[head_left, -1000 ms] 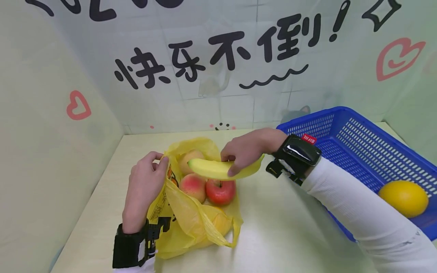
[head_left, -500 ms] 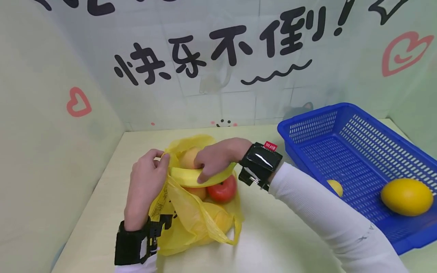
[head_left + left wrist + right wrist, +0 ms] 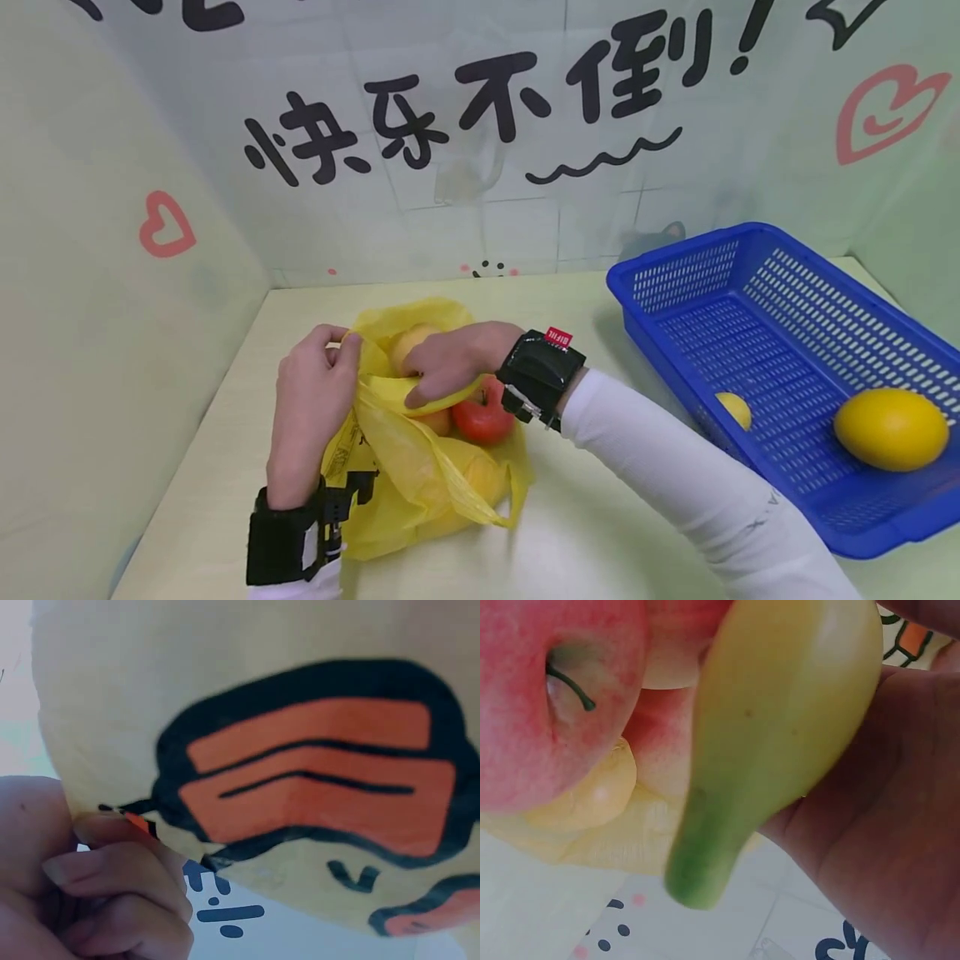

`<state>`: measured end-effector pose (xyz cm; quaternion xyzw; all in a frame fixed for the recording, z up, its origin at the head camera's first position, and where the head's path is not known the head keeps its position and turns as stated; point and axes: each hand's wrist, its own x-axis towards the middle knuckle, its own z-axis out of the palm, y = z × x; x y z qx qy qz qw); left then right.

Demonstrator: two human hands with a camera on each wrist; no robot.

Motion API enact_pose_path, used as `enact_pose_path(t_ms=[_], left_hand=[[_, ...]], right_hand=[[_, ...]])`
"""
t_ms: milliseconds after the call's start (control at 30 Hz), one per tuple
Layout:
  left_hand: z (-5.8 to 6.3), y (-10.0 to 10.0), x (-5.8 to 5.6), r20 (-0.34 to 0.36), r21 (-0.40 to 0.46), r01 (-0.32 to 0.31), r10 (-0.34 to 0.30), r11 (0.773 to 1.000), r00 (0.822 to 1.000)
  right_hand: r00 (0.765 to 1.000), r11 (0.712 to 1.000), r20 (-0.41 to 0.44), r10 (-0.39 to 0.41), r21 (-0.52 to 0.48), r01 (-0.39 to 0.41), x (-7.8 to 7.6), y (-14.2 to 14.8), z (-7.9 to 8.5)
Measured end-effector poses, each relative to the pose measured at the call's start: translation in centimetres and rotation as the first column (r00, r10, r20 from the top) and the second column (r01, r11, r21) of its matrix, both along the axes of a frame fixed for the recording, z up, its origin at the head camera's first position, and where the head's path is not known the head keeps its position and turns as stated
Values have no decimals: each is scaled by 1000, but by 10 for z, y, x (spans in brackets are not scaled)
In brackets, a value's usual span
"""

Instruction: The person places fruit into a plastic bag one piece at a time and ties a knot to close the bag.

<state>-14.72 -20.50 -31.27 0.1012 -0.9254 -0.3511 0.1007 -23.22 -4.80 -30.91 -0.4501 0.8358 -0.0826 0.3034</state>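
Observation:
A yellow plastic bag [image 3: 405, 500] lies on the table with its mouth open. My left hand [image 3: 311, 400] pinches the bag's left rim between thumb and fingers; in the left wrist view, the bag's printed wall [image 3: 322, 780] hangs by those fingers. Reaching into the mouth, my right hand [image 3: 450, 367] grips a banana [image 3: 780, 720] from above, its green stem end showing in the right wrist view. Under and beside the banana are a red apple [image 3: 486, 414], a partly hidden peach [image 3: 437, 422] and a pale round fruit [image 3: 408, 343].
To the right stands a blue perforated basket [image 3: 675, 354]. A large yellow oval fruit [image 3: 892, 429] lies in it, and a smaller yellow one [image 3: 735, 410] sits by its near left wall. A printed sheet [image 3: 510, 225] rises behind the table [image 3: 585, 533].
My right hand has carried the banana left and down into the bag's mouth, over the other fruit. The left hand keeps its hold on the rim. The basket's smaller yellow fruit has come into view.

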Motion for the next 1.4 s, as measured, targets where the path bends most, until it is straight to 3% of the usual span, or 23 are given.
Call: enact_pose_path(t_ms=[433,533,733,1000,1233,1300,1400], left_hand=[[1,-1,0,-6,32,-16,16,999,1000],[1,-1,0,-4,35,-23,23,999,1000],[2,-3,1,6,41,-28,28,999,1000],[2,-3,0,9,54,-33,33,998,999],[2,-5,1,11,47,-34,33,998,999],[2,-5,1,14,47,-30,30,998,999],[3,-5,1,20,45,-24,23,999,1000]], right_hand=[[997,999,-65,47,-21,-48,12,-19,-15],[991,998,-120,62,-16,-65,15,-21,-18],[952,992,-279,122,14,-123,21,-25,-27],[892,975,-394,221,117,-190,31,-32,-27],[902,975,-402,154,210,-73,47,-44,-27],[885,974,-443,142,220,-46,52,-45,-29],[839,977,-522,153,205,-51,58,-44,-35]])
